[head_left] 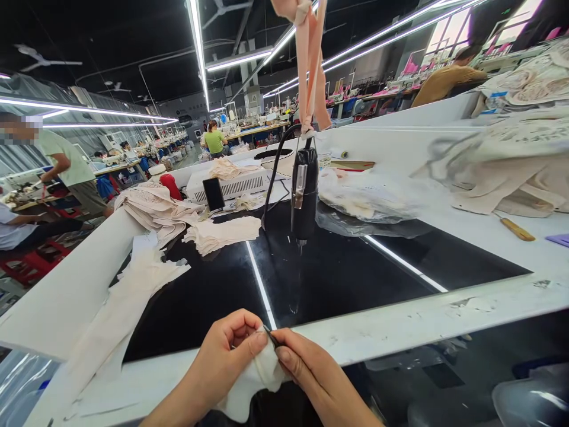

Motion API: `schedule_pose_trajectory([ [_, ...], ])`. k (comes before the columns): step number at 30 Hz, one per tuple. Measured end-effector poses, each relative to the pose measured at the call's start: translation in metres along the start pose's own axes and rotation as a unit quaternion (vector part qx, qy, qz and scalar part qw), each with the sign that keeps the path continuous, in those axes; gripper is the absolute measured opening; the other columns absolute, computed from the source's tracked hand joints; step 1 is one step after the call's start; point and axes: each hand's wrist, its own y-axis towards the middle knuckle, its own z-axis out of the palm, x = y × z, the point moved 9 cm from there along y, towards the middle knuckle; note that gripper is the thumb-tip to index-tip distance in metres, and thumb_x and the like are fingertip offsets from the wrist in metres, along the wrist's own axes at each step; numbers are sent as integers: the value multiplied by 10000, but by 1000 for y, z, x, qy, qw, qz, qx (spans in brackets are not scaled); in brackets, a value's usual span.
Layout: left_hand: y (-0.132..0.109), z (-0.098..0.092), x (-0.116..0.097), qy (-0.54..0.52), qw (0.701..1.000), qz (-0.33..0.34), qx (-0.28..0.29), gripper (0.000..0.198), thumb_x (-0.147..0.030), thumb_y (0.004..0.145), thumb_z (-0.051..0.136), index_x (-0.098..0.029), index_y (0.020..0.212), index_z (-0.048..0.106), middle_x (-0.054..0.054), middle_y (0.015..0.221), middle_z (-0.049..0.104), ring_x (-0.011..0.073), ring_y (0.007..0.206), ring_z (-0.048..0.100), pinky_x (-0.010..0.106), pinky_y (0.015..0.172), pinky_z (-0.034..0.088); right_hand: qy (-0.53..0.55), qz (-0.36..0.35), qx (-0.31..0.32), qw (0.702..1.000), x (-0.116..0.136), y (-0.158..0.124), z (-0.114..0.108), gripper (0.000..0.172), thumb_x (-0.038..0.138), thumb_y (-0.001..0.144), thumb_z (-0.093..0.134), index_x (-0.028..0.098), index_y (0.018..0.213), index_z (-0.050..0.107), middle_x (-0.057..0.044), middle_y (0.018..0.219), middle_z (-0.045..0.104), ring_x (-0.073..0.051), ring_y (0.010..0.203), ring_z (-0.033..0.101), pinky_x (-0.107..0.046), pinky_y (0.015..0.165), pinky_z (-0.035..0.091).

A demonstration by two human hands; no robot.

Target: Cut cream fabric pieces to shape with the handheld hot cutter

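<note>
In front of the table's near edge, my left hand (236, 343) is closed, pinching a piece of off-white fabric (242, 394) between thumb and fingers. The cloth hangs down below both hands. My right hand (307, 363) grips a small dark tool with a narrow tip (272, 337), which points at the fabric by my left thumb. Most of that tool is hidden in the fingers, so its kind does not show. Beyond the hands, a black cylindrical heat gun-like tool (304, 187) with a metal nozzle hangs from a pink cloth strip (307, 71).
A glossy black panel (200, 308) lies in the white table. Stacked beige fabric pieces (226, 232) and a phone (214, 194) lie at left. Clear plastic bags (368, 196), a wooden-handled tool (516, 229) and a fabric heap (511, 172) are at right. Other people sit or stand farther off.
</note>
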Motion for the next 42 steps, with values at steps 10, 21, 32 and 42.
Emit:
schedule_pose_trajectory([
  [10, -1, -2, -6, 31, 1000, 0, -3, 579, -722, 800, 762, -162, 873, 634, -11, 728, 562, 120, 663, 464, 235, 613, 364, -4, 1, 4, 1000, 4, 1, 0, 381, 528, 1060, 435, 238, 934, 649, 10, 789, 590, -181, 722, 536, -286, 701, 450],
  [21, -2, 3, -4, 50, 999, 0, 12, 481, -625, 858, 737, -156, 897, 637, -8, 746, 563, 125, 681, 461, 242, 632, 363, -11, 13, -1, 1000, 2, 1, 0, 442, 575, 1058, 400, 233, 853, 589, 28, 744, 508, -165, 678, 462, -277, 642, 399],
  [32, -3, 0, -13, 67, 997, -6, 29, 373, -509, 886, 704, -136, 895, 694, -5, 751, 578, 120, 671, 452, 236, 619, 353, -68, 19, 14, 997, 6, -8, -15, 395, 532, 1078, 400, 255, 995, 669, -10, 887, 671, -202, 820, 617, -302, 767, 460],
  [42, -8, -1, -18, 137, 989, -29, 48, 236, -353, 855, 655, -138, 865, 754, -11, 736, 602, 121, 667, 452, 237, 605, 329, -108, 6, 74, 991, 22, -6, -9, 359, 442, 1086, 397, 267, 1102, 710, -44, 1069, 759, -231, 1012, 705, -322, 911, 504],
])
